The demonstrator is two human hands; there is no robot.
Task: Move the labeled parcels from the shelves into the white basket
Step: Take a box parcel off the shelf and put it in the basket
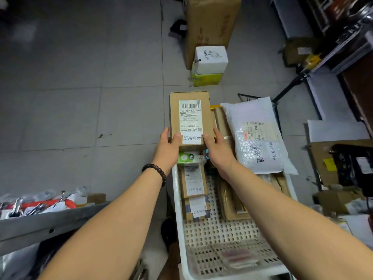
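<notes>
Now, brown box point(190, 120): gripped at its near end by the left hand point(167, 146) and right hand point(217, 150).
White basket point(212, 231): the box should be lowered flat.

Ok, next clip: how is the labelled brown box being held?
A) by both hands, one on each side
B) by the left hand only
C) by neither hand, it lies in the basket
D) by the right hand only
A: the left hand and the right hand each grip a near corner of the brown box, thumbs on its labelled top, at the far end of the white basket.
</notes>
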